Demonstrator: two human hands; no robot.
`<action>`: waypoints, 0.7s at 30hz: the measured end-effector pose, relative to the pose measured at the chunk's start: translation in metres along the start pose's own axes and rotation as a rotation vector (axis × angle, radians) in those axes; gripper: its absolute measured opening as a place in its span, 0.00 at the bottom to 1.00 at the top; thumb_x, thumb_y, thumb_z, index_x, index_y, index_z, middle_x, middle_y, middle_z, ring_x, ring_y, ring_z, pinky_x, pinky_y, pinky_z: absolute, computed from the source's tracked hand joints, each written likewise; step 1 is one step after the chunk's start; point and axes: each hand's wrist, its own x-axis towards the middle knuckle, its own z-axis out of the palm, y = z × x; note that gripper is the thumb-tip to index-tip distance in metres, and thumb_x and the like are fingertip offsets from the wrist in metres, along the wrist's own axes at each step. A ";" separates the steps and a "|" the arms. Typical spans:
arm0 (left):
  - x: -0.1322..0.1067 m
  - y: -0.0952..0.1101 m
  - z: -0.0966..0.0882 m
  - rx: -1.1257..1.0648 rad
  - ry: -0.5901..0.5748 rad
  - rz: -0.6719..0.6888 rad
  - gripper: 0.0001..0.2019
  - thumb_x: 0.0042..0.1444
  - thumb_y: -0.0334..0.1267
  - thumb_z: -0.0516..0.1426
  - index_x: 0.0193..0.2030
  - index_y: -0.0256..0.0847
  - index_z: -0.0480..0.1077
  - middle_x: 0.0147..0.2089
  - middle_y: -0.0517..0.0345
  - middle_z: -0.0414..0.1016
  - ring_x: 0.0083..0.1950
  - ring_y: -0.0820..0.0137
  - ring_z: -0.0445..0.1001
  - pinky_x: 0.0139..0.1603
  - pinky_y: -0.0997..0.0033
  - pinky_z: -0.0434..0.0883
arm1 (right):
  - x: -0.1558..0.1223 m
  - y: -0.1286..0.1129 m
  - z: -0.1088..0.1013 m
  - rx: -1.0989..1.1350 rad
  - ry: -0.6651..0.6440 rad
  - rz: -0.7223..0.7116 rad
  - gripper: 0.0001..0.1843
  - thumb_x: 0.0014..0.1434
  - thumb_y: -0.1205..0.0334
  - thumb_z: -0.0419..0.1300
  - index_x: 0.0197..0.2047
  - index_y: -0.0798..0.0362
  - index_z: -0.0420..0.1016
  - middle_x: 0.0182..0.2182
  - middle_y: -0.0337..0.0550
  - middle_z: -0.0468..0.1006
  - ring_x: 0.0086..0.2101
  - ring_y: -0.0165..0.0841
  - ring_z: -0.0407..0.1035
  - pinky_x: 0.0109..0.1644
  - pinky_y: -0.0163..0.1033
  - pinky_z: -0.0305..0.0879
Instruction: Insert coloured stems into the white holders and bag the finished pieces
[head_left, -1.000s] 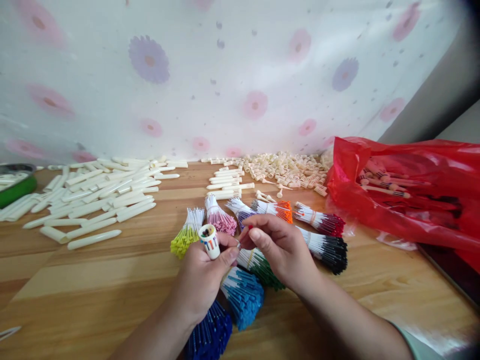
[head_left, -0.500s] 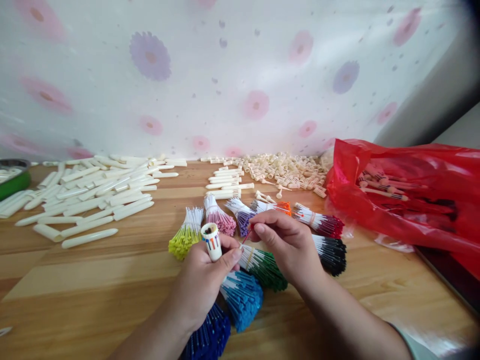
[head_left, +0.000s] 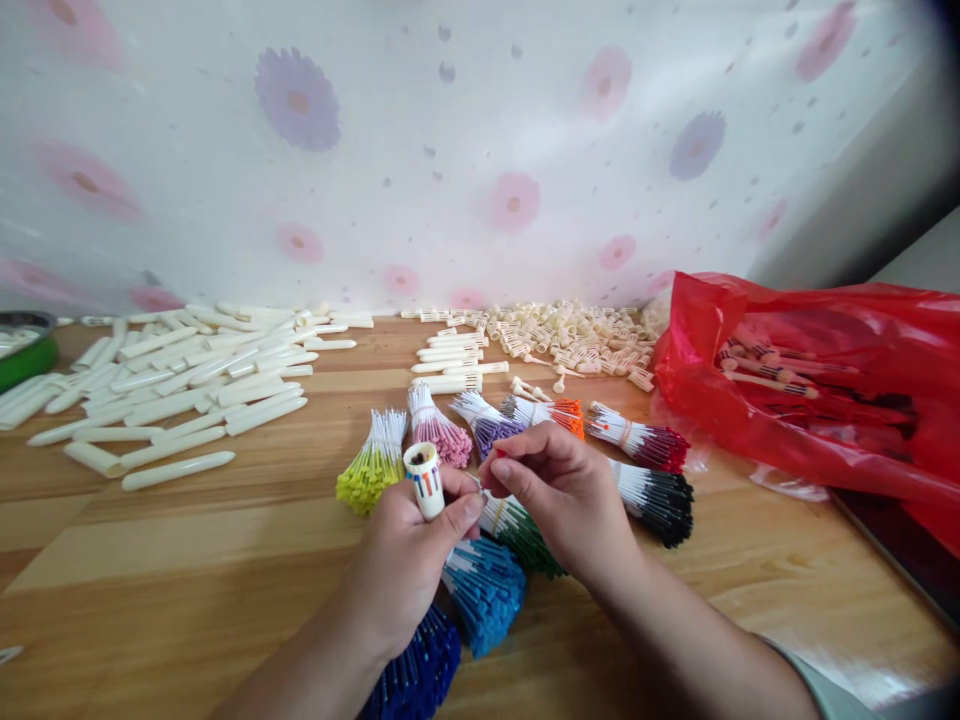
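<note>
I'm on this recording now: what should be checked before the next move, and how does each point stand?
1. Left hand has hold of the slotted barrel: ok.
2. Barrel's open end uncovered: ok, it points up toward the camera.
3. Right hand has hold of the red piece: ok, pinched between thumb and finger.
4. Red piece fully in sight: not ok, fingers hide part of it.
5. Green bundle free of the right hand: cannot tell, the hand overlaps it in view.
</note>
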 end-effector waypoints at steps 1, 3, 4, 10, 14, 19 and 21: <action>0.000 -0.001 0.000 -0.004 0.002 0.001 0.08 0.53 0.40 0.59 0.28 0.38 0.69 0.23 0.62 0.67 0.27 0.74 0.64 0.30 0.74 0.62 | 0.000 0.000 0.001 0.027 0.006 0.009 0.06 0.50 0.62 0.65 0.30 0.52 0.71 0.24 0.38 0.77 0.25 0.29 0.71 0.31 0.36 0.70; 0.000 -0.002 0.000 -0.011 0.008 0.010 0.09 0.54 0.40 0.59 0.27 0.38 0.69 0.24 0.63 0.66 0.27 0.74 0.64 0.30 0.74 0.62 | 0.000 -0.001 0.003 0.058 0.021 0.018 0.06 0.49 0.63 0.65 0.29 0.52 0.71 0.22 0.36 0.76 0.24 0.28 0.71 0.30 0.35 0.69; -0.001 -0.003 0.001 -0.014 0.011 0.017 0.09 0.54 0.40 0.58 0.27 0.38 0.69 0.24 0.63 0.66 0.28 0.74 0.64 0.31 0.74 0.62 | -0.001 -0.001 0.003 0.061 0.028 0.017 0.06 0.49 0.64 0.65 0.29 0.52 0.71 0.22 0.36 0.77 0.24 0.28 0.71 0.30 0.35 0.69; 0.000 -0.005 -0.001 -0.003 0.014 0.045 0.09 0.54 0.40 0.59 0.28 0.38 0.69 0.24 0.62 0.67 0.28 0.74 0.64 0.31 0.74 0.62 | -0.002 -0.001 0.005 0.029 0.043 -0.005 0.06 0.49 0.64 0.65 0.28 0.52 0.71 0.23 0.37 0.77 0.24 0.29 0.71 0.30 0.35 0.70; 0.002 -0.002 -0.002 0.008 0.006 0.003 0.09 0.53 0.41 0.60 0.28 0.37 0.70 0.24 0.62 0.67 0.27 0.74 0.64 0.30 0.74 0.62 | -0.002 0.000 0.004 -0.026 0.009 -0.041 0.05 0.52 0.63 0.63 0.31 0.52 0.70 0.24 0.38 0.77 0.25 0.29 0.71 0.31 0.36 0.70; 0.001 0.002 -0.002 -0.041 0.025 0.000 0.10 0.52 0.43 0.60 0.31 0.37 0.72 0.24 0.61 0.67 0.28 0.73 0.64 0.29 0.74 0.63 | -0.003 -0.003 0.003 -0.080 -0.075 -0.124 0.12 0.51 0.66 0.63 0.41 0.50 0.71 0.30 0.40 0.76 0.30 0.30 0.72 0.33 0.36 0.72; 0.000 0.002 -0.002 -0.035 0.005 0.002 0.10 0.52 0.43 0.60 0.33 0.37 0.73 0.25 0.60 0.68 0.28 0.73 0.65 0.30 0.74 0.64 | -0.003 -0.005 0.002 -0.095 -0.063 -0.137 0.11 0.51 0.67 0.63 0.40 0.50 0.71 0.29 0.39 0.75 0.29 0.29 0.72 0.33 0.35 0.72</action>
